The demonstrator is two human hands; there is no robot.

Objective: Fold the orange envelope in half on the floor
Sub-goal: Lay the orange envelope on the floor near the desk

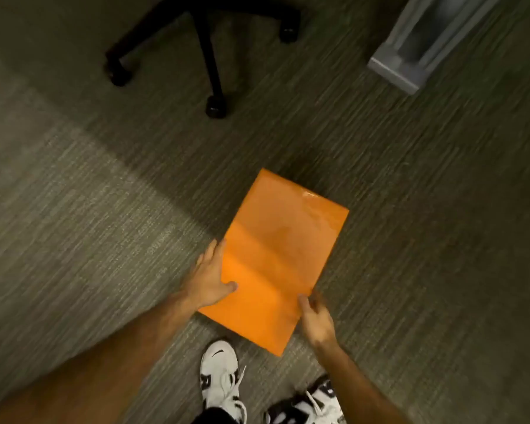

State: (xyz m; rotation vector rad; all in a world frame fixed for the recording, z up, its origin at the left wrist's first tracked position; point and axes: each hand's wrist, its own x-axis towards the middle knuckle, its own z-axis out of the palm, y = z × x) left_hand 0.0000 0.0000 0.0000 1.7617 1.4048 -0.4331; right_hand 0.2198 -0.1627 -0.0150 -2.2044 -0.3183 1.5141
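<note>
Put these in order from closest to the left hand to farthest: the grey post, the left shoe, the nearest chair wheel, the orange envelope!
1. orange envelope, touching the left hand on its thumb side.
2. left shoe, behind the hand, toward the person.
3. nearest chair wheel, ahead across the carpet.
4. grey post, farthest, ahead on the right.

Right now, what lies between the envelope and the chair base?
Only bare carpet lies between the envelope and the chair base; the head view shows nothing else there.

left hand [210,273] reaches down, fingers straight, thumb atop the orange envelope [282,255]; right hand [315,319] pinches its edge
</note>
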